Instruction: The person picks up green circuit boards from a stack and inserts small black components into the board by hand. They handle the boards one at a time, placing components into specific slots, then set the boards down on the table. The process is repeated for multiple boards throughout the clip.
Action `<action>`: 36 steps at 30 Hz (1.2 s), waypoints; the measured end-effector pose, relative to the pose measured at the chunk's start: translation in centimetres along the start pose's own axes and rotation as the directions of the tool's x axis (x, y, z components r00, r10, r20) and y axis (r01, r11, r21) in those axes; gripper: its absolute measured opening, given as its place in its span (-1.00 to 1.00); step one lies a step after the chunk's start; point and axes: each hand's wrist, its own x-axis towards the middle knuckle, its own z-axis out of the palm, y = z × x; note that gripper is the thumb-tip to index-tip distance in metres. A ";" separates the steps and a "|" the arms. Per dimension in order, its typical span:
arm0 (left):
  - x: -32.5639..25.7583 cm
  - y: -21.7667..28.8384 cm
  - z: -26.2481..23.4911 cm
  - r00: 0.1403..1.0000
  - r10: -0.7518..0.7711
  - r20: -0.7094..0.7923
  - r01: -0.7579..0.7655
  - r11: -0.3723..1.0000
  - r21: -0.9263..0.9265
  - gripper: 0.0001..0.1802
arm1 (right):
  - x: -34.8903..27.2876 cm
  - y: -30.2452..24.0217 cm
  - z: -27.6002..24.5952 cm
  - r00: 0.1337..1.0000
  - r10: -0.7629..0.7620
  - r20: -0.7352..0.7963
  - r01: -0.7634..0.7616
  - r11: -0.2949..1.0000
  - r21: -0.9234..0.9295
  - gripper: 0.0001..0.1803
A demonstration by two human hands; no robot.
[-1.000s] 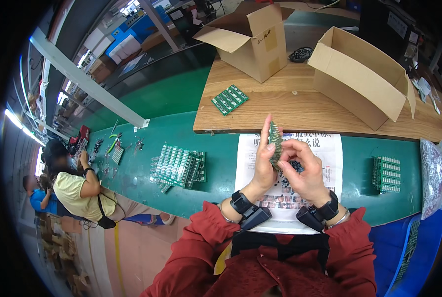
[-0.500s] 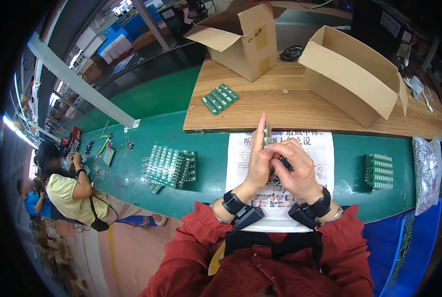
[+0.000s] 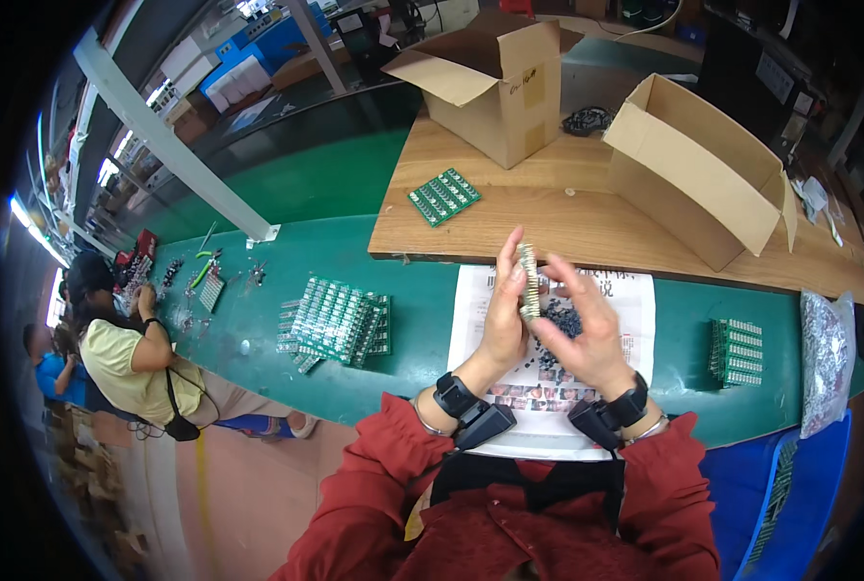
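Observation:
My left hand (image 3: 504,315) holds a small green circuit board strip (image 3: 528,282) upright on edge, fingers stretched up along it. My right hand (image 3: 587,329) meets it from the right, thumb and fingertips pinching at the strip's lower side. Both hands hover over a printed paper sheet (image 3: 635,300) lying on the green bench, where a small heap of dark tiny parts (image 3: 560,321) rests under the hands. Black bands with small devices sit on both wrists, and my sleeves are red.
A spread of green boards (image 3: 335,320) lies to the left, a stack of boards (image 3: 738,352) to the right, a bag of small parts (image 3: 824,363) beyond it. On the wooden board stand two open cardboard boxes (image 3: 495,82) (image 3: 703,174) and a green panel (image 3: 443,197). A person in yellow (image 3: 127,353) works at left.
The view has shifted a little. My hands keep the strip upright between them; the right fingers have moved slightly along its side.

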 end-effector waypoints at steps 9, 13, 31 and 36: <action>-0.6 -0.3 0.7 0.995 -0.078 -0.062 0.059 0.964 -0.260 -0.41 | -0.2 0.9 -0.5 0.997 -0.049 0.053 0.049 0.999 -0.001 -0.28; -0.1 0.1 0.0 0.996 -0.026 -0.090 0.024 0.999 -0.027 -0.53 | -1.1 1.4 -1.4 0.950 0.285 -0.130 -0.244 0.933 0.264 -0.51; -0.5 0.7 0.1 0.958 -0.158 0.238 0.235 0.911 -0.340 -0.72 | 0.3 0.4 -6.4 0.876 0.380 0.298 -0.483 0.687 0.543 -0.30; -0.7 -0.5 -0.1 0.981 -0.096 0.166 0.121 0.981 -0.149 -0.62 | -0.1 -0.7 -5.1 0.839 0.316 0.444 -0.543 0.543 0.640 0.10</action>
